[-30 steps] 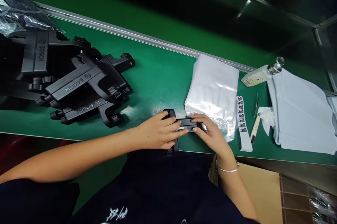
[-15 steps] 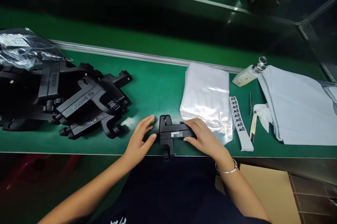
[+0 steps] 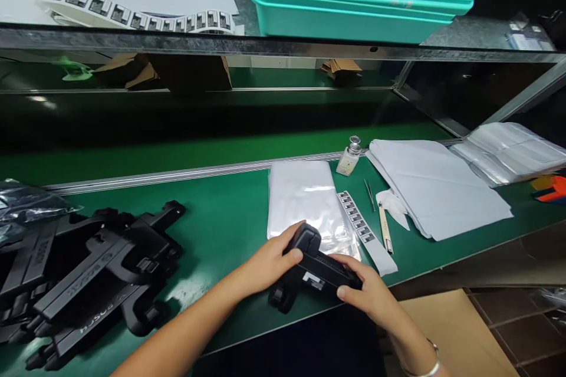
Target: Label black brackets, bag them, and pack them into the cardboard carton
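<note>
A black T-shaped plastic part (image 3: 329,271) with a white label is held tilted above the bench's front edge. My left hand (image 3: 276,259) grips its crossbar end, thumb on the near side. Around the other end of its stem, my right hand (image 3: 365,288) has its fingers and thumb closed. Just behind the part lies a stack of clear plastic bags (image 3: 300,194). To the right of the bags is a strip of printed labels (image 3: 360,226). Several similar black parts marked BOSCH (image 3: 92,271) are piled at the left.
A small bottle with a metal top (image 3: 349,159), tweezers (image 3: 369,194), a cutter knife (image 3: 385,229) and white sheets (image 3: 435,182) lie on the right. Overhead, a shelf (image 3: 186,45) carries a turquoise box (image 3: 354,17) and a label roll (image 3: 119,13). More clear bags (image 3: 517,150) lie at far right.
My left hand, open beside the part before, now grips it. The part has been lifted off the bench and tilted between both hands. The view has swung up and to the right.
</note>
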`<state>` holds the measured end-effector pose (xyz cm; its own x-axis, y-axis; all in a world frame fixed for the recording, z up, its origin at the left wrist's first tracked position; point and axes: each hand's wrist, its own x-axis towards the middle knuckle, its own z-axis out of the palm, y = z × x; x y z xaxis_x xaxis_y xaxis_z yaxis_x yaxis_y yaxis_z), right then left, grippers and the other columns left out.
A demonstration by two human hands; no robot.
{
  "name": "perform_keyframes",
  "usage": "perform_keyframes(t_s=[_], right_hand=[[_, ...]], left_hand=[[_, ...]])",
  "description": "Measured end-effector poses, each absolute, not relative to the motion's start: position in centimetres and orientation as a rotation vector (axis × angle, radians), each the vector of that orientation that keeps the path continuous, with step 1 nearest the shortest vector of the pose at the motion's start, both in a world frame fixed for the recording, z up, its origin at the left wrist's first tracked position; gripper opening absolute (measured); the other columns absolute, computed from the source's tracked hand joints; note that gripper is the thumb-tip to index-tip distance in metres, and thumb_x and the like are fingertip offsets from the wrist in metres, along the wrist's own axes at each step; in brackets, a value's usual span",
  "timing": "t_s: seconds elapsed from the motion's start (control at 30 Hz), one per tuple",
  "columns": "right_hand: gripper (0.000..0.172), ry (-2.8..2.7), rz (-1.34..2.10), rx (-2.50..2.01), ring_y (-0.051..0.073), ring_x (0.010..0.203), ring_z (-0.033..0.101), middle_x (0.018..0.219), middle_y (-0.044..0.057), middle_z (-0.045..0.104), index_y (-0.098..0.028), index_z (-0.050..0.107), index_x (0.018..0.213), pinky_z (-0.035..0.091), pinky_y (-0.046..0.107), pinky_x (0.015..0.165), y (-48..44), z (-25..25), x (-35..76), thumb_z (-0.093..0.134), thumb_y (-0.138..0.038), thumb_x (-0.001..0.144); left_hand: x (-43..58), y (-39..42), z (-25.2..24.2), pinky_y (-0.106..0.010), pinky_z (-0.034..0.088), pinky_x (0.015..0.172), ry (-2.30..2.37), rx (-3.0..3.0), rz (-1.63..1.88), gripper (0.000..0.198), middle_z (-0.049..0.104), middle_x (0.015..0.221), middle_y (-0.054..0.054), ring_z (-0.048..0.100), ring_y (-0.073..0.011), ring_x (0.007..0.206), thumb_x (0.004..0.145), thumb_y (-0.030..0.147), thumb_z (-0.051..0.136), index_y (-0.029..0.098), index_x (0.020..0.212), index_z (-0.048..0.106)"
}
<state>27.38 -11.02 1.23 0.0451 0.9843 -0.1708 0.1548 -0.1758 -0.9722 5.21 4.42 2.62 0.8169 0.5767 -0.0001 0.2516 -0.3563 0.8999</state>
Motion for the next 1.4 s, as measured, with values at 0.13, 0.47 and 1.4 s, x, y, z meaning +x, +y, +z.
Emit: perform_keyframes(t_s=[0.13,0.47,1.4], right_hand=[[0.061,-0.767,1.175,-1.484,0.036,0.111,0.064,0.123,0.014,0.069,-0.021,0.069,0.122,0.053,0.049,0.094,-14.2,-1.7,30.3,0.079,-0.053,0.071],[0.054,-0.463,1.057,-1.460,0.031,0.094,0.067,0.119,0.013,0.068,-0.023,0.073,0.115,0.060,0.043,0.077,-17.9,-3.6,34.7,0.083,-0.048,0.068],[0.061,-0.962,1.537,-1.507,0.028,0.089,0.067,0.103,0.011,0.072,-0.018,0.071,0.113,0.054,0.041,0.081,-12.6,-0.6,29.2,0.076,-0.058,0.069]], left_hand=[[9.5,8.0,1.9,-0.036,0.051,0.090,0.740,2.452,0.070,0.026,0.068,0.114,-0.009,0.063,-0.0256,0.106,0.092,0.030,0.053,0.019,0.114,0.063],[10.9,12.1,1.2,-0.026,0.047,0.069,0.860,2.620,-0.137,0.025,0.073,0.095,-0.004,0.067,-0.0199,0.086,0.093,0.017,0.046,0.020,0.086,0.070],[5.1,7.7,2.5,-0.030,0.043,0.065,0.760,2.788,-0.215,0.021,0.066,0.087,-0.007,0.062,-0.0232,0.086,0.090,0.007,0.044,0.019,0.082,0.060]])
